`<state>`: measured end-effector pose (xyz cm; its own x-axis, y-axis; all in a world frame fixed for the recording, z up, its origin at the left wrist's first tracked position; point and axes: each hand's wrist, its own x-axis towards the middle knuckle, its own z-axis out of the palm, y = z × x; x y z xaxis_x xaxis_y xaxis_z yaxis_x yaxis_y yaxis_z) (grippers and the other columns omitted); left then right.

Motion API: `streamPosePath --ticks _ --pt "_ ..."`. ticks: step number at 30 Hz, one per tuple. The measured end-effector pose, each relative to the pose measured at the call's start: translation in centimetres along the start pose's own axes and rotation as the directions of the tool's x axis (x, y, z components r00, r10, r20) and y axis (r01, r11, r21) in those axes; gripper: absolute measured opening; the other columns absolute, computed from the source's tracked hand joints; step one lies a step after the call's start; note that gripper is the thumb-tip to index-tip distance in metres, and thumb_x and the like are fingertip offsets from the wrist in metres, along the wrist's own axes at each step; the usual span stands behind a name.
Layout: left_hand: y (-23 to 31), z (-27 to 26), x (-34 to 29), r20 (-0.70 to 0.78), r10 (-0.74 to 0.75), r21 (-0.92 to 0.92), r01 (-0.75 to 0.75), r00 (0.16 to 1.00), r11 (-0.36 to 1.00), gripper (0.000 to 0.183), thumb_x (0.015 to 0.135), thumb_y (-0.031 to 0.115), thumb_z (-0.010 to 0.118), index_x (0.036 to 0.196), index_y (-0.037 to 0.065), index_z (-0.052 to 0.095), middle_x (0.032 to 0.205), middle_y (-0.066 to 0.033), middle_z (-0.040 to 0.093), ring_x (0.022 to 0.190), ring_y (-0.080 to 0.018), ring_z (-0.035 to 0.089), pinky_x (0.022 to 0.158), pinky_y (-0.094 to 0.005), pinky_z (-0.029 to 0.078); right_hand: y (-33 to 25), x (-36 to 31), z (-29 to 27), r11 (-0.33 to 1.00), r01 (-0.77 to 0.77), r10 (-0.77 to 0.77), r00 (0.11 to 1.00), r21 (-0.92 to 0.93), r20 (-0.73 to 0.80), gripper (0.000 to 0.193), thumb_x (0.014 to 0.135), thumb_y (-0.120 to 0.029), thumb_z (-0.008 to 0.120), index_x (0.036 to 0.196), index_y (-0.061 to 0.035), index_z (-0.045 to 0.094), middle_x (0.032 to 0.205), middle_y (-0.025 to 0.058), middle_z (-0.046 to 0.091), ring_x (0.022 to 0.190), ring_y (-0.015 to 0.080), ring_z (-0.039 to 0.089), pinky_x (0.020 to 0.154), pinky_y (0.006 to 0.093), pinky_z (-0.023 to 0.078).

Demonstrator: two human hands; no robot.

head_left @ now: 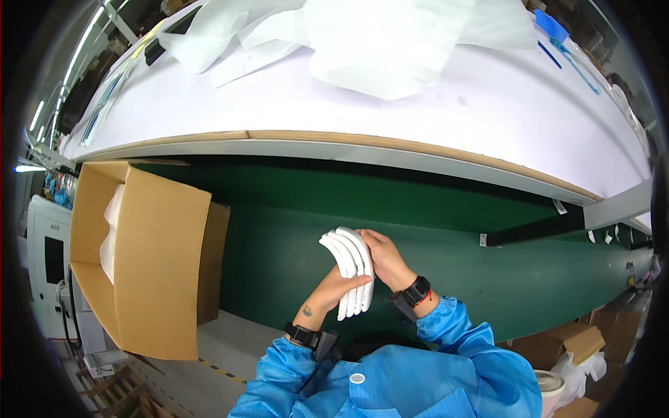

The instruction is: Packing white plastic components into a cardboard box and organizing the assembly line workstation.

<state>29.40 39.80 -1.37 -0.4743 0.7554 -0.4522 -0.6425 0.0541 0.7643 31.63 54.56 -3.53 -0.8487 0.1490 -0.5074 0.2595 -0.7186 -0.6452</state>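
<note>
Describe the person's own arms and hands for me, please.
The left hand and right hand are bare. Blue sleeves end in gathered cuffs. Each side has a black wrist strap with a dark, blocky device; the right adds a thin red band, the left a small dark marking.

One view serves here: a fisheye worn on the person's head, left of centre on its mount, looking steeply down and forward. At the foot of the frame it catches the wearer's blue smock (418,380) from above. The left hand (343,283) and right hand (385,258) sit just below and right of the frame's centre, within arm's reach of the lens. The white worktable (251,104) fills the top, its front edge bowed; ceiling lights (83,45) enter at upper left, and black vignetting rounds the corners.
</note>
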Motion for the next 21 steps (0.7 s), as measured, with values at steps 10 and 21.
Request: streamPosePath --ticks 10,21 --pt "0.4 -1.6 -3.5 0.200 -0.096 -0.169 0.131 0.975 0.977 0.046 0.082 0.008 0.065 0.123 -0.002 0.047 0.106 -0.0148 0.061 0.091 -0.0252 0.064 0.080 -0.0353 0.052 0.6 -0.1 -0.9 0.937 -0.272 0.344 0.825 -0.219 0.447 0.046 0.097 -0.036 0.049 0.121 0.0028 0.051 0.099 0.0079 0.063 0.084 0.0117 0.061 0.071 0.0269 0.052" --pt "8.0 3.2 -14.1 -0.342 0.539 0.857 0.019 0.769 0.516 0.073 0.067 0.030 0.080 0.123 -0.001 0.045 0.108 -0.0206 0.057 0.103 -0.0313 0.059 0.086 -0.0382 0.048 -0.8 -7.1 11.6 0.998 -0.038 0.048 0.973 -0.050 0.225 0.034 0.093 -0.019 0.055 0.118 0.0022 0.052 0.106 0.0073 0.062 0.095 0.0142 0.061 0.080 0.0288 0.051"
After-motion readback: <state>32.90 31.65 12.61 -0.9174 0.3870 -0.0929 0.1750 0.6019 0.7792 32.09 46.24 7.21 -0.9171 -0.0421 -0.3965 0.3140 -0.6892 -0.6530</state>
